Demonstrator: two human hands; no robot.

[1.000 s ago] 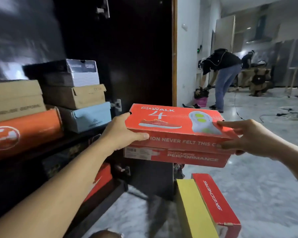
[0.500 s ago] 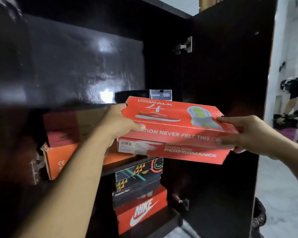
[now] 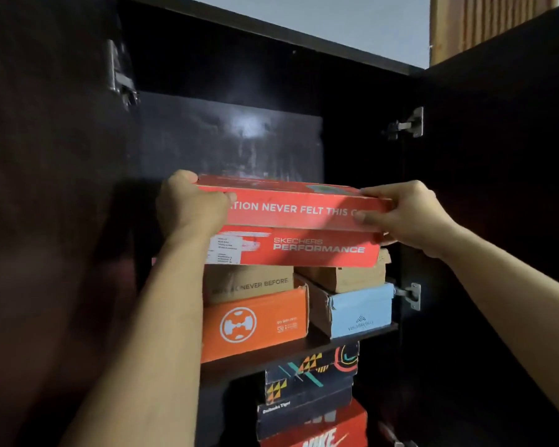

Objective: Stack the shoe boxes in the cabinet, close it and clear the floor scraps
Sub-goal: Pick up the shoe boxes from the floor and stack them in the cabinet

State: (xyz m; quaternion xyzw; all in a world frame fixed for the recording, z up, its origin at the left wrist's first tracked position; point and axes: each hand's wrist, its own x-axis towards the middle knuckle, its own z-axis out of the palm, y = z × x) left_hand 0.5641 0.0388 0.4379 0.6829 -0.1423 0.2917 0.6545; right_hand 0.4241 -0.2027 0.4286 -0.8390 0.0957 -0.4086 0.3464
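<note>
Hands (left hand, right hand) grip red Skechers box ends; now raised over upper-shelf stack in cabinet; placement imminent.

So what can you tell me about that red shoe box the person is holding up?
The red shoe box looks like cardboard, with a separate lid over the base. White print on the lid's side reads "NEVER FELT THIS"; the base says "SKECHERS PERFORMANCE" beside a white label. It is held roughly level, long side facing us, at the open cabinet's upper shelf, above the brown boxes. The left hand and right hand grip its ends.
</note>
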